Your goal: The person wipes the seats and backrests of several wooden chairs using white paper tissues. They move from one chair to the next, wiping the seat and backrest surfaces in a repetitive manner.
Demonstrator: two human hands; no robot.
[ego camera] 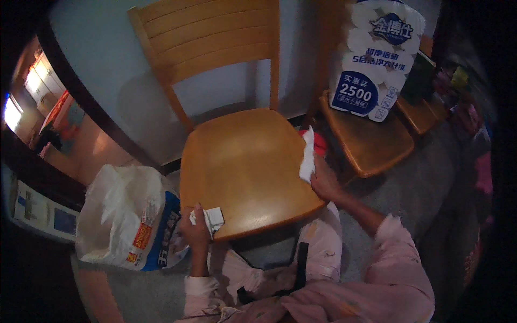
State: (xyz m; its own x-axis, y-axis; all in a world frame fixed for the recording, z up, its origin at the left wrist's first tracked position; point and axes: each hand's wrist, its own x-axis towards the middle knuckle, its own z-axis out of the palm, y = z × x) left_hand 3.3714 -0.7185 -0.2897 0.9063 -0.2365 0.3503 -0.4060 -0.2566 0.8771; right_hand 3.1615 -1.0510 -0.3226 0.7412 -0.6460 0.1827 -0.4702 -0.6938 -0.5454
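Observation:
A wooden chair [246,161] with a slatted back faces me, its varnished seat in front of my knees. My left hand [194,228] rests at the seat's front left corner, gripping a folded white tissue [215,218] that pokes out past the thumb. Over at the right edge of the seat, my right hand [324,179] holds another white tissue [307,163], which stands up along the rim. The undersides of both hands and the parts of the tissues inside them are hidden.
A white woven plastic sack [115,214] with print stands on the floor at the left. Packaged paper rolls [375,60] sit on a second wooden chair [367,149] at the right. Something red [319,141] shows behind the right tissue. A doorway [89,149] opens at the left.

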